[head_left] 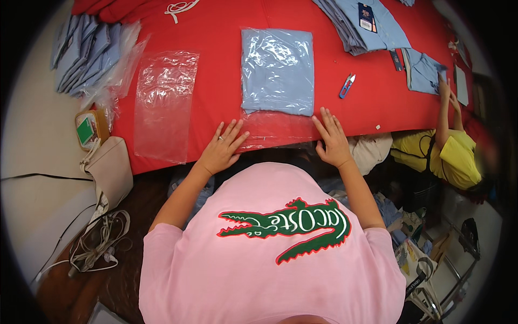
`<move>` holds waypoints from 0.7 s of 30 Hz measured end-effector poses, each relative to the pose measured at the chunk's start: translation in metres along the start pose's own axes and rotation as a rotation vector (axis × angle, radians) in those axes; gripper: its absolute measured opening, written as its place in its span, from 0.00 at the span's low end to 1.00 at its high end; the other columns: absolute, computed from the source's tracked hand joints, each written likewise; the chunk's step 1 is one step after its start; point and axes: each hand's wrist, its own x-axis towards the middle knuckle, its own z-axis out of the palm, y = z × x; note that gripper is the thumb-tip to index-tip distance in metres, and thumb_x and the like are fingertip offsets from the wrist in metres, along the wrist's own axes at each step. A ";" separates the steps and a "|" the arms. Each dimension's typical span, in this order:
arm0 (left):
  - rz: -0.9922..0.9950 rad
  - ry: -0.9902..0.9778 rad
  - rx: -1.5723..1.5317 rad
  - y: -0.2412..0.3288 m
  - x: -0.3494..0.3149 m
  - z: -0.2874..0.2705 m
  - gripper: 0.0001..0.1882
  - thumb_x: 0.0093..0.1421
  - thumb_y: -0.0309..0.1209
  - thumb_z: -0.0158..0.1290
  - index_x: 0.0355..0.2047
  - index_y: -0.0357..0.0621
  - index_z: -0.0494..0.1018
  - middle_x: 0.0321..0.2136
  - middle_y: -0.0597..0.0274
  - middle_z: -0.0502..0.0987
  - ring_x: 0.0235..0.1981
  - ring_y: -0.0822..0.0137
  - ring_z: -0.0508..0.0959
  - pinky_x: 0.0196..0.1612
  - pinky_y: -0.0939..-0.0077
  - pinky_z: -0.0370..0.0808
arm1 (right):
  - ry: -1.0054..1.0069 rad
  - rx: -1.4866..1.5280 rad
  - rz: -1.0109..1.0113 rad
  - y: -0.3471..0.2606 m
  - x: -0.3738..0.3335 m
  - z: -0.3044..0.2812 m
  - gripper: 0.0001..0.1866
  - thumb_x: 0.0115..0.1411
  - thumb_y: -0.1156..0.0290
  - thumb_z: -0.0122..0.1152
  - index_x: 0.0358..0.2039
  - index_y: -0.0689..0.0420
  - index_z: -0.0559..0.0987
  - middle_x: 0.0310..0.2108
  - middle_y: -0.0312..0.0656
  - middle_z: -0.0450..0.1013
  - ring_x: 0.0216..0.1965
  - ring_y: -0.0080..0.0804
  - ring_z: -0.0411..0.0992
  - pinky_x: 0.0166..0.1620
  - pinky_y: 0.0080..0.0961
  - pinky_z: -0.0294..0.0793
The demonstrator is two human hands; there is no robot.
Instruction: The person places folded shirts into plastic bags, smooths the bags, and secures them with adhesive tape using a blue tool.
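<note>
A folded light blue garment (277, 73) lies flat inside a clear plastic bag (278, 129) near the front edge of the red-covered table. The bag's unfilled end extends toward me, past the garment. My left hand (222, 147) rests at the left side of this end, fingers spread, with a ring on one finger. At the opposite side my right hand (333, 141) is open too, its fingertips by the garment's lower right corner. Neither hand is closed round anything. To the left of the garment a flat clear bag (164, 108) lies on the cloth.
Blue-handled thread snips (347, 86) lie right of the garment. Folded blue shirts with tags (361, 27) are stacked at the far right, bagged ones (89, 54) at the far left. A co-worker in yellow (458, 156) handles a blue garment (423, 73). Coiled cables (105, 240) hang at left.
</note>
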 end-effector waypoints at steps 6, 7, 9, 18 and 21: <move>0.038 0.180 -0.172 0.020 0.030 0.000 0.19 0.66 0.38 0.64 0.55 0.48 0.81 0.73 0.52 0.67 0.75 0.50 0.65 0.77 0.45 0.57 | 0.000 -0.031 -0.171 -0.002 0.000 0.015 0.25 0.68 0.68 0.65 0.66 0.47 0.80 0.73 0.50 0.67 0.77 0.48 0.62 0.76 0.49 0.60; 0.035 0.213 -0.230 0.017 0.032 0.001 0.15 0.67 0.37 0.64 0.51 0.47 0.83 0.70 0.53 0.72 0.72 0.50 0.69 0.75 0.47 0.61 | 0.031 0.010 -0.198 -0.004 0.005 0.017 0.21 0.69 0.67 0.66 0.62 0.49 0.83 0.71 0.50 0.72 0.75 0.49 0.64 0.75 0.48 0.62; -0.135 0.238 -0.439 0.013 0.040 -0.006 0.10 0.69 0.35 0.63 0.46 0.45 0.84 0.63 0.54 0.79 0.66 0.53 0.76 0.71 0.52 0.68 | 0.102 0.327 0.060 -0.011 0.015 0.010 0.14 0.71 0.68 0.65 0.54 0.54 0.87 0.60 0.49 0.79 0.68 0.46 0.73 0.70 0.45 0.67; -0.377 0.262 -1.349 -0.017 0.116 -0.038 0.15 0.79 0.36 0.50 0.54 0.37 0.78 0.39 0.53 0.88 0.41 0.64 0.87 0.44 0.75 0.80 | 0.264 1.105 0.720 0.017 0.100 0.027 0.16 0.76 0.64 0.61 0.40 0.67 0.84 0.29 0.42 0.83 0.30 0.30 0.81 0.38 0.32 0.80; -0.520 0.263 -1.274 -0.041 0.119 -0.004 0.15 0.80 0.37 0.49 0.48 0.34 0.76 0.35 0.54 0.87 0.33 0.69 0.86 0.35 0.76 0.79 | 0.282 0.880 0.743 0.018 0.111 0.038 0.17 0.74 0.60 0.63 0.35 0.62 0.83 0.24 0.40 0.81 0.26 0.32 0.80 0.33 0.37 0.78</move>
